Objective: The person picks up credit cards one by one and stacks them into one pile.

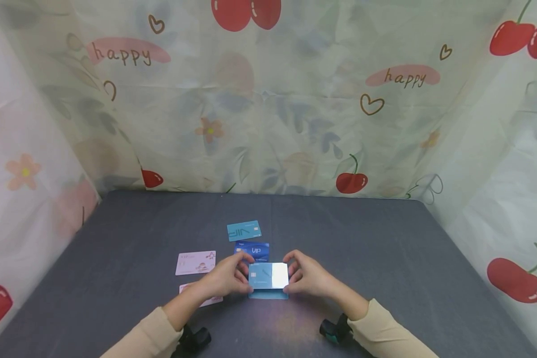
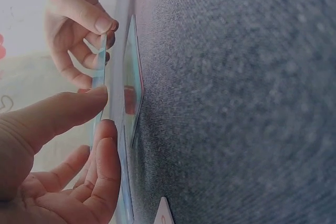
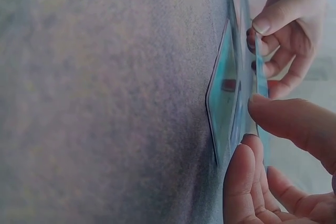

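Note:
Between both hands a light blue card (image 1: 260,276) is held level by its short ends, with a bright reflection on its right half. My left hand (image 1: 227,275) pinches the left end between thumb and fingers; my right hand (image 1: 311,276) pinches the right end likewise. Just beneath it, another light blue card (image 1: 269,295) lies on the table, mostly covered in the head view. Both wrist views show a gap between the held card (image 3: 261,74) and the lying card (image 2: 134,74). Behind the hands is a dark blue VIP card (image 1: 256,250), its near edge hidden.
A teal VIP card (image 1: 244,230) lies farther back on the dark grey table (image 1: 362,238). To the left are a pink card (image 1: 195,262) and a second pink card (image 1: 213,301), partly hidden by the left forearm. Patterned cloth (image 1: 268,144) encloses the back and sides.

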Motion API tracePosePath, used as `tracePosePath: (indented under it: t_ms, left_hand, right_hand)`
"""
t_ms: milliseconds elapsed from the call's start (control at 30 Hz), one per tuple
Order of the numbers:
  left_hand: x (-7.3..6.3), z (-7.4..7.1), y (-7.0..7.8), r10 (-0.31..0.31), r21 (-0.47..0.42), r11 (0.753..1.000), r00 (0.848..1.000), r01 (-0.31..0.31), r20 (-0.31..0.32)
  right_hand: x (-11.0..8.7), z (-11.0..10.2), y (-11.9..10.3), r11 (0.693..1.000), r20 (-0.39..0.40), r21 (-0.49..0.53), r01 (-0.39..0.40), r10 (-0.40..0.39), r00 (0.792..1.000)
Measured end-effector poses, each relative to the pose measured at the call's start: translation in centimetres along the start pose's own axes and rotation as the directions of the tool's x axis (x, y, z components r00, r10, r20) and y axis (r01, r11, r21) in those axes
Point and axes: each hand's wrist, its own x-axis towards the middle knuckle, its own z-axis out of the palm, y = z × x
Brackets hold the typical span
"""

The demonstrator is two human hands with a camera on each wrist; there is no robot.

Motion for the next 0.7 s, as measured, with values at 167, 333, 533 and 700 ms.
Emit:
tracePosePath:
  t_ms: [167, 333, 533, 700]
  left_hand:
    - [-0.01, 0.12, -0.02, -0.001, 0.027, 1.000, 1.000, 0.001, 0.001]
    - [-0.02, 0.20, 0.02, -0.009, 0.029, 1.000, 1.000, 0.009, -0.003]
    - [0.07, 0.37, -0.28, -0.003, 0.065, 0.998, 1.000, 0.003, -0.005]
    - [0.09, 0.46, -0.40, 0.003, 0.059, 0.998, 1.000, -0.003, -0.007]
  right_hand:
    - [-0.03, 0.16, 0.29, 1.000, 0.002, -0.017, -0.008, 0.008, 1.000]
    - [-0.07, 0.24, 0.44, 0.999, 0.002, -0.032, -0.004, 0.004, 1.000]
    - [-0.12, 0.35, 0.39, 0.999, -0.001, -0.052, 0.010, -0.010, 1.000]
    - [-0.06, 0.43, 0.50, 0.998, 0.001, -0.059, 0.023, -0.023, 1.000]
